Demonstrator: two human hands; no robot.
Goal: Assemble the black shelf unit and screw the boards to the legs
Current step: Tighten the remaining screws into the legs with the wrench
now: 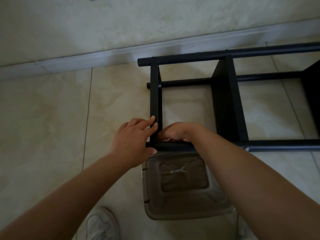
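**Ana:** Pale floor tiles (52, 104) and a grey skirting board (86, 56) set the stage, and the black shelf unit (225, 101) lies on its side across them, reaching well away to the right of both hands.

**Ben:** Left hand (133, 139) has its fingers laid straight along the end board (155, 94), thumb tucked under the near leg (277, 146). Flat, bracing, not wrapped round anything.

**Ana:** And the right hand (176, 134)?

**Ben:** Curled over the corner where that board meets the near leg, fingertips hidden. I can't tell whether this grip pinches a screw or is simply bunched there.

**Ana:** So the danger, as I judge it, sits right under those fingers.

**Ben:** Agreed. If a screw goes in blind at that joint, it may start crooked and cross-thread. If the left hand eases off, the board could shift out of line with the hole.

**Ana:** That small wrench (178, 170) lies just below both hands, on the brown stool (181, 187).

**Ben:** Handy, but an elbow could knock it off, and the near leg looks to lie on the stool's edge, so a hard push might slide the frame.

**Ana:** Shoe (102, 224) close by too.
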